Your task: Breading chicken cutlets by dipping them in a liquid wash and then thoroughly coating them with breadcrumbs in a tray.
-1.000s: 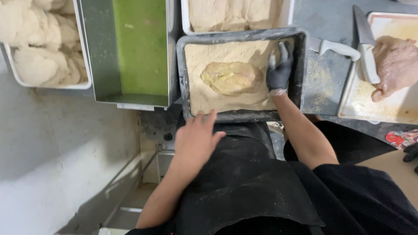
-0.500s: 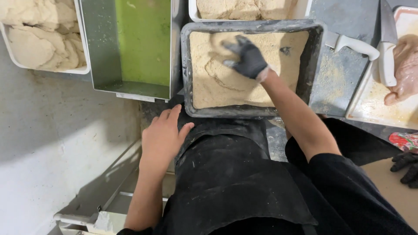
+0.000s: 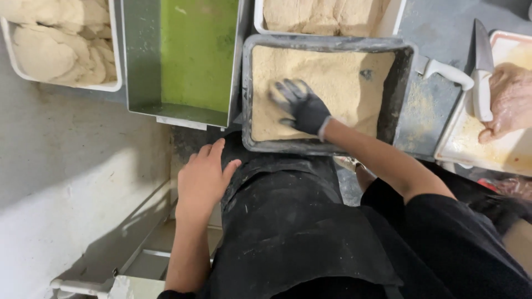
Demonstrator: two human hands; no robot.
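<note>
Since half a second ago the gloved right hand [image 3: 302, 106] has slid toward the near-left part of the crumb tray [image 3: 400, 83] and flattened, and the pale cutlet seen a second ago no longer shows, so it presumably lies buried under the crumbs.

At far left a white tub [image 3: 66, 87] holds pale, floury, already coated pieces stacked loosely. Beside it stands a steel pan [image 3: 128, 66] of smooth green liquid batter. Below that pan the bare left hand [image 3: 205, 180] rests open on the edge of the black apron [image 3: 288, 232], fingers spread, holding nothing.

Next comes the dark metal crumb tray, filled almost to its walls with sandy breadcrumbs [image 3: 343, 77]. The right hand presses palm-down on them with fingers splayed; it grips nothing that can be seen, and whether a piece lies under the palm cannot be told. A breaded cutlet would, I judge, be soft, limp and light, its coating easily rubbed off, so it is best lifted from beneath at the edges with flat fingers rather than pinched.

Behind the tray a white container [image 3: 396, 25] holds more crumbed pieces. At right a white-handled knife [image 3: 481, 72] lies on a white cutting board [image 3: 471, 149], where another person's hand [image 3: 507, 99] rests.
</note>
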